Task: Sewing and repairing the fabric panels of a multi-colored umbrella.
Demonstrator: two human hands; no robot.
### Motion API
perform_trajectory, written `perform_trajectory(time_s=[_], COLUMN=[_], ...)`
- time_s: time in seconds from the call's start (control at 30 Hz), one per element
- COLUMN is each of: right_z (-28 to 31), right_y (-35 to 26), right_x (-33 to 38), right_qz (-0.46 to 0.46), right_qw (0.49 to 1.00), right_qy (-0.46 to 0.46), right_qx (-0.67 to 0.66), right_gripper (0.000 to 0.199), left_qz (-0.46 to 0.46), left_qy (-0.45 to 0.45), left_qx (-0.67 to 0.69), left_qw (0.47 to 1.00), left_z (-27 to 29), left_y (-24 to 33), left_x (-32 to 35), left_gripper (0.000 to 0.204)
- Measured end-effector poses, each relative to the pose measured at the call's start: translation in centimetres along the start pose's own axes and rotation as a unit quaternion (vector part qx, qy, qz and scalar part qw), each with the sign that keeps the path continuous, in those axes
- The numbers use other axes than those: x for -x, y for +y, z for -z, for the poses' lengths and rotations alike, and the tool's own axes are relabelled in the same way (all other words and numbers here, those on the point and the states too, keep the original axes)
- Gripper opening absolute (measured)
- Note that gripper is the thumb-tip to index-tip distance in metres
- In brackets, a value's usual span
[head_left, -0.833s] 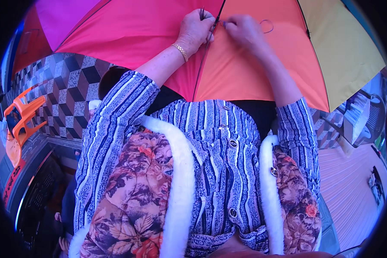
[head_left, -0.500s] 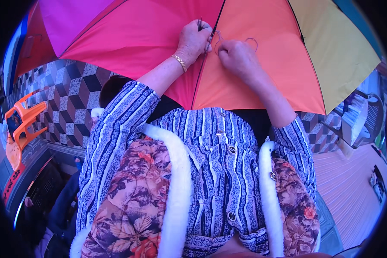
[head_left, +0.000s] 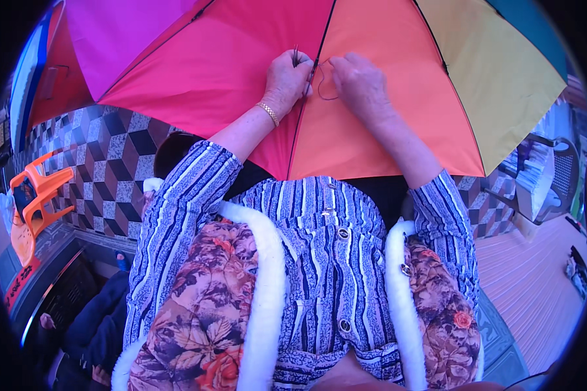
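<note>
An open umbrella with pink, orange, yellow and other panels lies over my lap, its inner ribs facing me. My left hand, with a gold bracelet, is closed beside the rib between the pink and orange panels. From its fist sticks a small dark two-pointed tool, perhaps thread snips; the rest is hidden in the palm. My left fingertips meet the umbrella at this rib. Over the orange panel my right hand is closed in a pinch. A thin dark thread curves in a loop from the rib toward its fingers.
An orange plastic chair stands at the left on the patterned tile floor. Another person's dark-clad legs show at the lower left. To the right, a grey chair stands by a white stack.
My right hand has moved slightly up toward the rib, and the thread loop now hangs between the hands. The umbrella and my left hand have shifted slightly down and left in view.
</note>
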State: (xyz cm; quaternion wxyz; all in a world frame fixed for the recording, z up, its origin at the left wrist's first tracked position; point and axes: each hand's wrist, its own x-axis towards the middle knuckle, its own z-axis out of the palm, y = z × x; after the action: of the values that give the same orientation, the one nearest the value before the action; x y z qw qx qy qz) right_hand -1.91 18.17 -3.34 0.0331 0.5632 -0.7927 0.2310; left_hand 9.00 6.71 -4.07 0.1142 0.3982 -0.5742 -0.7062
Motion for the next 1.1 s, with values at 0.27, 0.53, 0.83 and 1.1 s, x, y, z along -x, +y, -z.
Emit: perform_trajectory(time_s=[0.27, 0.53, 0.83, 1.1], right_z=[-1.6, 1.6, 8.4, 25.1], right_y=[0.2, 4.2, 7.8, 26.0], right_x=[-0.7, 0.5, 0.8, 12.4], right_qz=[-0.079, -0.047, -0.423, -0.153], right_qw=[0.993, 0.996, 0.466, 0.548], right_qy=[0.001, -0.060, 0.255, 0.202], right_qx=[-0.089, 0.055, -0.734, -0.797], right_gripper=[0.003, 0.008, 0.013, 0.019], left_qz=[-0.014, 0.003, -0.001, -0.017], left_qy=[0.010, 0.029, 0.040, 0.083], left_qx=[0.003, 0.076, 0.062, 0.011], left_qw=[1.000, 0.997, 0.997, 0.996], left_z=[-1.3, -0.5, -0.3, 0.1], left_y=[-0.9, -1.6, -1.9, -3.6], left_x=[0.4, 0.1, -0.3, -1.2], left_gripper=[0.008, 0.008, 0.007, 0.008])
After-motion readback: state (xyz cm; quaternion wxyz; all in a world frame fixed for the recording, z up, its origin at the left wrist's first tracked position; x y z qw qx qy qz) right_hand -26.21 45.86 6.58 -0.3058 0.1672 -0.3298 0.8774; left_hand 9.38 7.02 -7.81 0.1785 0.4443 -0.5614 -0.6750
